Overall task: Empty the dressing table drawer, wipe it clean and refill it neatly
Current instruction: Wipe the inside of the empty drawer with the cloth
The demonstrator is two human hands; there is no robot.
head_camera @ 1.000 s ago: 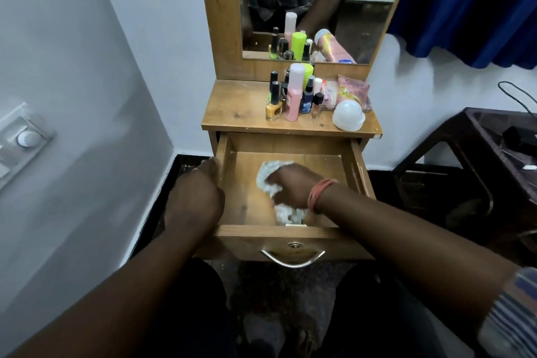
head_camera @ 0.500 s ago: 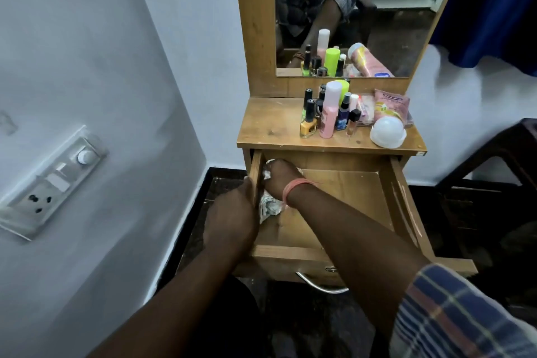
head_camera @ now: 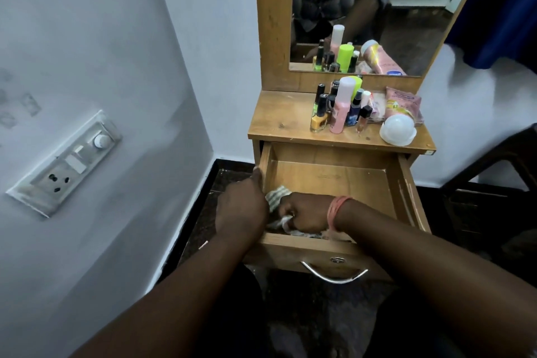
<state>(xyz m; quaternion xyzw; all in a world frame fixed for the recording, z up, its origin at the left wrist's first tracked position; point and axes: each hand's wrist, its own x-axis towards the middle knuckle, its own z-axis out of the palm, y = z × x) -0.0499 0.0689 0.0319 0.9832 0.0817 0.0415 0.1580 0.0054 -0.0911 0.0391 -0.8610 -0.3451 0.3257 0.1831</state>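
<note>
A: Where is the drawer (head_camera: pixel 334 180) of the dressing table (head_camera: pixel 279 122), and what is in it?

B: It is pulled out toward the person, below the table top. The wooden floor of it is bare at the back and at the right. The only thing inside is a white cloth (head_camera: pixel 277 197), at the near left corner, about 8 o'clock from the middle of the drawer.

A: What does the right hand (head_camera: pixel 305 213) do?

B: It is inside the drawer, on that corner. The fingers are curled round the cloth and press it down on the wood. Some cloth comes out above the knuckles and some under the hand. On the wrist there is an orange thread band (head_camera: pixel 337 212).

A: And the left hand (head_camera: pixel 242 206)?

B: It is at the left wall of the drawer, at 9 o'clock from the right hand. The thumb lies along the top edge of the wall. The fingers go down on the outer side and I cannot see them, so I believe it grips the wall but cannot tell for sure.

A: Where are the things from the drawer?

B: I see things standing on the table top, at 12 o'clock from the drawer: a yellow nail polish bottle (head_camera: pixel 319 119), a pink spray bottle (head_camera: pixel 340 109), a lime green bottle (head_camera: pixel 356 86) behind it, several small dark bottles, a pink pouch (head_camera: pixel 404 103) and a white round lid (head_camera: pixel 398 129) at the right edge. The mirror (head_camera: pixel 406 23) above repeats them.

A: Anything else?

B: A switch board with a socket (head_camera: pixel 65 163) on the left wall, at 9 o'clock, and the metal handle (head_camera: pixel 334 273) on the drawer front.
</note>
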